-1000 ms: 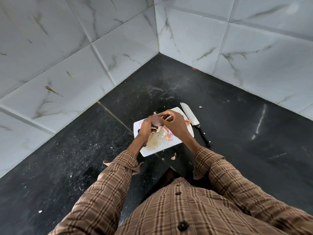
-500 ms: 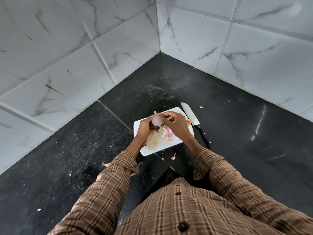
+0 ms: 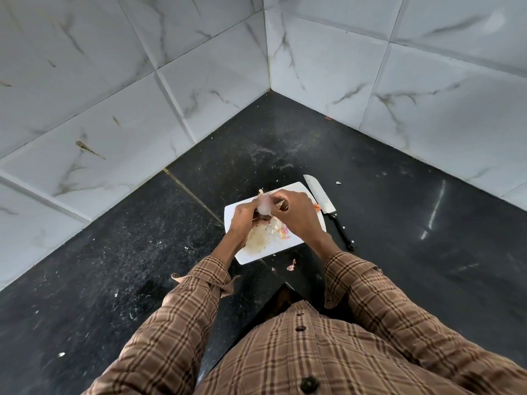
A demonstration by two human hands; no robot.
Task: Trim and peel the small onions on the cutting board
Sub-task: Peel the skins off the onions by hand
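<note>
A small pale pink onion (image 3: 263, 206) is held just above the white cutting board (image 3: 296, 192). My left hand (image 3: 243, 220) grips it from below and the left. From the right, my right hand (image 3: 296, 215) pinches at the onion, its fingers curled toward it. A heap of papery peels (image 3: 268, 233) lies on the board under my hands. Any other onions on the board are hidden by my hands.
A knife (image 3: 328, 208) with a black handle lies on the black counter just right of the board, blade pointing away. A peel scrap (image 3: 291, 265) lies in front of the board. Tiled walls meet in a corner behind. The counter edge is near my body.
The onion has been turned and lifted a little between my hands, and more of its pale surface shows. The knife and the board have not moved.
</note>
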